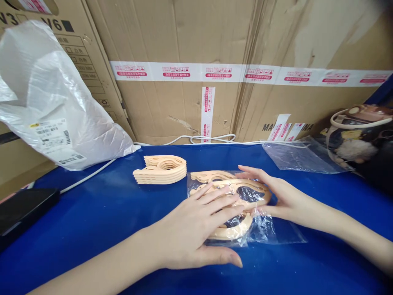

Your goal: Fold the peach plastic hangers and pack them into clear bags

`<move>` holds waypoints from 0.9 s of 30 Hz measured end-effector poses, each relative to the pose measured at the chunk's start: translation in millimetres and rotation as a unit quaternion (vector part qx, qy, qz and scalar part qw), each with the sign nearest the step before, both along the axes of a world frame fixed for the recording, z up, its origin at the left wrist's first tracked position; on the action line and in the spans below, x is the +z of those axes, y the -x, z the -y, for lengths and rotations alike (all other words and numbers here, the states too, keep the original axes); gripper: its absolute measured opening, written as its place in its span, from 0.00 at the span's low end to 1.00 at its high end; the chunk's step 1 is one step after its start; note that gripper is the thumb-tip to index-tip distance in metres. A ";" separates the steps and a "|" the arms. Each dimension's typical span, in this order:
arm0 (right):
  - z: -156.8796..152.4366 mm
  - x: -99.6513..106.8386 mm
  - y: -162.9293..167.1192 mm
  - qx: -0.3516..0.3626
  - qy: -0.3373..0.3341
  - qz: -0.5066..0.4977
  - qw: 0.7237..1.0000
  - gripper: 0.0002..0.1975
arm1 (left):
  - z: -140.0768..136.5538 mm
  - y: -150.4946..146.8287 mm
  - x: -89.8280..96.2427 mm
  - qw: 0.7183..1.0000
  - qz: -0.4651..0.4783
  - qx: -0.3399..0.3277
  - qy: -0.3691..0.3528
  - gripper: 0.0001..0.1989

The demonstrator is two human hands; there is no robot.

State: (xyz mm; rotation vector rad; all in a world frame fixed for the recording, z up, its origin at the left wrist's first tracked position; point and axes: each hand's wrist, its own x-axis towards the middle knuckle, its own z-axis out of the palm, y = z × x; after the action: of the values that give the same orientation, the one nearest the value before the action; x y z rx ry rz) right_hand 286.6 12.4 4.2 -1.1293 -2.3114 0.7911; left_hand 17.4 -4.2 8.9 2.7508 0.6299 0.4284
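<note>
A clear plastic bag holding several beige folding hangers lies on the blue tabletop in the middle of the view. My left hand rests flat across the top of the bag, fingers spread and thumb out to the right. At the bag's right end, my right hand curves around the hangers, thumb in front and fingers on the far side. Just left of the bag, a neat stack of the same hangers sits unbagged.
Large taped cardboard boxes stand along the back. A white mailing bag leans at the left above a black device. A white cable runs along the back edge. At the right are a flat clear bag and a brown item with a strap.
</note>
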 end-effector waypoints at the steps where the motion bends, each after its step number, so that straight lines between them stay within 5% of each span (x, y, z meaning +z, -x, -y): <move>1: -1.3 1.8 -3.1 0.004 -0.003 0.012 1.000 0.41 | 0.0 -0.1 -0.5 1.000 -0.004 0.002 -0.003 0.34; 7: -9.3 16.1 -19.2 0.010 0.012 0.053 0.998 0.38 | 0.5 0.1 -7.6 1.000 -0.008 0.006 -0.016 0.37; 16: -6.2 2.2 -0.4 -0.013 -0.072 0.068 0.995 0.36 | 1.0 -0.5 -17.1 0.999 -0.022 -0.006 -0.040 0.39; 27: -10.0 -3.5 8.3 -0.020 -0.026 -0.027 0.999 0.25 | -1.5 -1.0 -17.0 0.998 -0.057 0.004 -0.042 0.39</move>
State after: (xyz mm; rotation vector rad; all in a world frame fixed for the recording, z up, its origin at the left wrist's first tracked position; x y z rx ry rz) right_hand 278.3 22.4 0.7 -1.1153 -2.2451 0.7326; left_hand 18.4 -2.6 -8.1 2.8689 0.6650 0.3083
